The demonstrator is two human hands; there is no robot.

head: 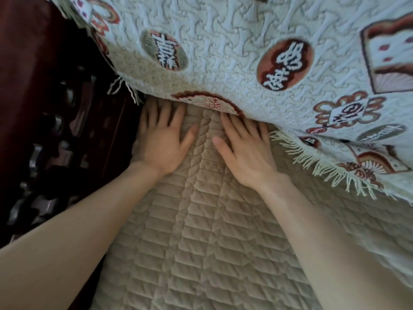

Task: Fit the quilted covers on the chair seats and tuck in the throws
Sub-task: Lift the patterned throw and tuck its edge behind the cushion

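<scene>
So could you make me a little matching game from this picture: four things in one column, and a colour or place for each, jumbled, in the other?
1 quilted cover
2 throw
3 chair frame
4 right hand

A pale, patterned, fringed
B dark reddish wood, far left
C lying flat, fingertips at the throw's lower edge
D plain beige, stitched in rows

Pairs: 1-D, 2-A, 3-B, 4-C

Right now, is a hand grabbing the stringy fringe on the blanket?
No, the left hand and right hand both lie flat with straight fingers on the quilted cover, and nothing grips the fringe.
</scene>
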